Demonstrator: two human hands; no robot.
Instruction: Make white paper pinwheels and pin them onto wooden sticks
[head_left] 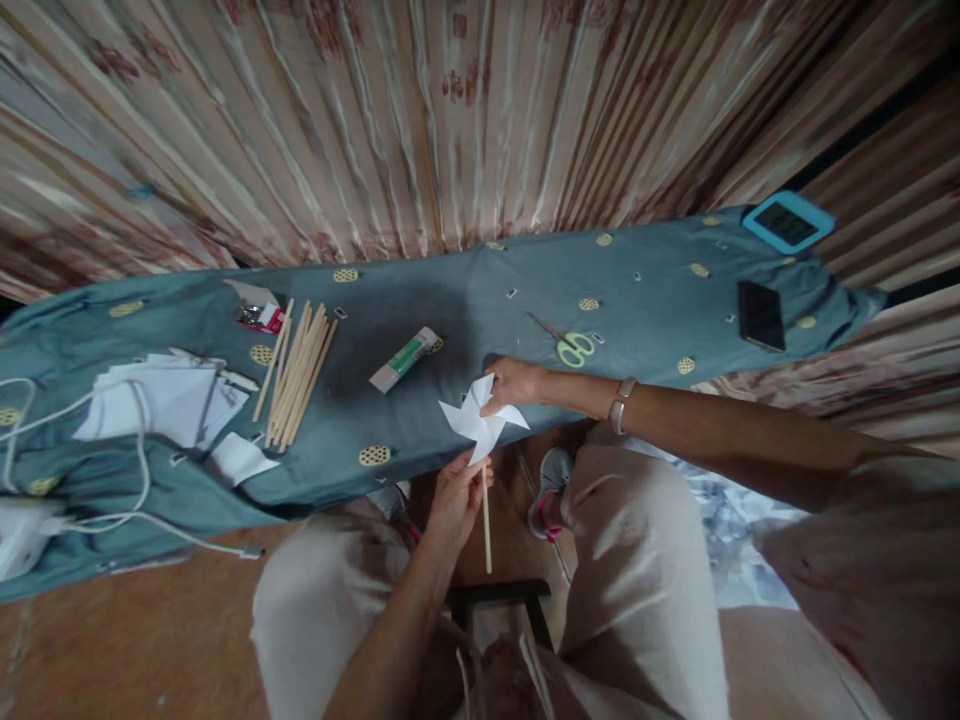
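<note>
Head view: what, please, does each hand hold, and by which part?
The right hand pinches a white paper pinwheel near its centre; the left hand grips a thin pale wooden stick just below.

Dim, low-contrast light, direction unclear. Soft-edged shadow left of centre on the bench (645,325). Wide-angle stretch on curtain (420,140) toward corners, top right darkest. Digital clock (786,222) digits blurry.

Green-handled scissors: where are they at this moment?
In the head view, the scissors lie right of centre on the cloth, a little beyond the right hand, between the green-and-white box and the black phone.
</note>
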